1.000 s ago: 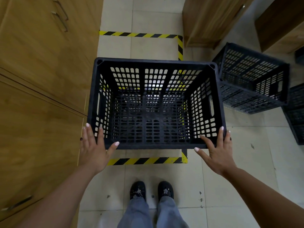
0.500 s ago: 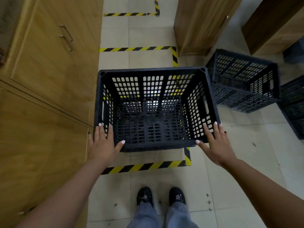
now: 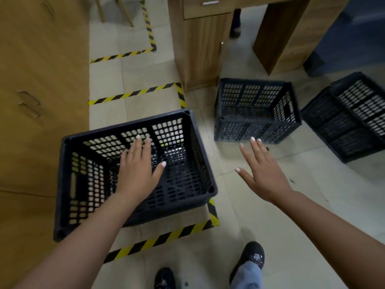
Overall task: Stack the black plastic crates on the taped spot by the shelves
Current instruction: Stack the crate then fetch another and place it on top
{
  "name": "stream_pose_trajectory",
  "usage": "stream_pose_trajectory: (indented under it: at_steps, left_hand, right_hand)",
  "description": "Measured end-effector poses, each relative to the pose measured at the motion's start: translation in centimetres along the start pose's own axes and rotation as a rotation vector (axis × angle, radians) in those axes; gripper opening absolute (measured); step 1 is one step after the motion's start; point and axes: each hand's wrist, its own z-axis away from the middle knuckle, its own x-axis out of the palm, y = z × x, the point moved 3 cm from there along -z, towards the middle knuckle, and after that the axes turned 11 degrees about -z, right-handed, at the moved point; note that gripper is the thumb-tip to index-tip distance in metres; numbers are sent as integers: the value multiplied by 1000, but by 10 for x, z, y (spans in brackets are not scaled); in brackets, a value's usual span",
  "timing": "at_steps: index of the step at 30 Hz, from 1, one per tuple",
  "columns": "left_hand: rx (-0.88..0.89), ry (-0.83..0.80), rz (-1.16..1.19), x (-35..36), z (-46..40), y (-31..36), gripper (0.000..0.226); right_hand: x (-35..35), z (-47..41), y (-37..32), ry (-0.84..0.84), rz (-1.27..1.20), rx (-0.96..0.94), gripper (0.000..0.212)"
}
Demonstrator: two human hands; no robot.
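A black plastic crate with holes point(image 3: 133, 174) sits on the floor inside the yellow and black tape point(image 3: 158, 240). The left hand point(image 3: 138, 170) is flat over it, fingers point(image 3: 143, 149) spread, holding nothing. The right hand point(image 3: 262, 174) is spread wide and empty too; just past its fingers sits a second black crate point(image 3: 256, 110).

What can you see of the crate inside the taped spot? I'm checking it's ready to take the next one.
The black crate is perforated plastic, open-topped and empty, with slot handles in its end walls. It sits upright on the tiled floor inside the yellow-black tape, beside the wooden cabinet. Nothing is stacked on it; the left hand is open above it, apparently not gripping.
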Motion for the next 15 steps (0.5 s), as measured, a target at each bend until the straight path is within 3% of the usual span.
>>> stream_pose_trajectory:
  at_steps: [8,15]
  left_hand:
    - [115,36,-23,-36,-83,183,74]
    - [197,77,39,-58,-164,279,73]
  right_hand:
    - [-85,-22,145,3,49,42,81]
    - [-133,-35,241,-12,103,80,77]
